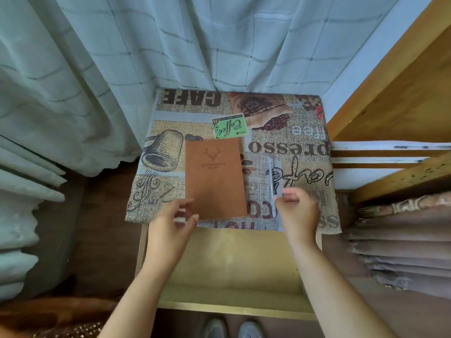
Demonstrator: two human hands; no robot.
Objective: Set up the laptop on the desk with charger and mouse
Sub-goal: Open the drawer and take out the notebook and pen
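Desk (170, 113), notebook (214, 176) centred: my left hand (170, 223) hovering slack at its corner, right hand (297, 211) curling over pen (271, 172), grip unclear.

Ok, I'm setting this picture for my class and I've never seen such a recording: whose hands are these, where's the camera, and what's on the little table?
There is no machine here. A person wears one wide-angle camera on the head, looking forward and down, so you see their own arms and, at the bottom edge, their shoes. The left hand is at the near left corner of a brown notebook with a deer emblem. The right hand is beside the near end of a pen. Both hands have loosely curled fingers, and I cannot tell whether either grips anything. Notebook and pen lie side by side, pen to the right, on a coffee-print tablecloth, with a curtain behind. No laptop, charger or mouse shows.
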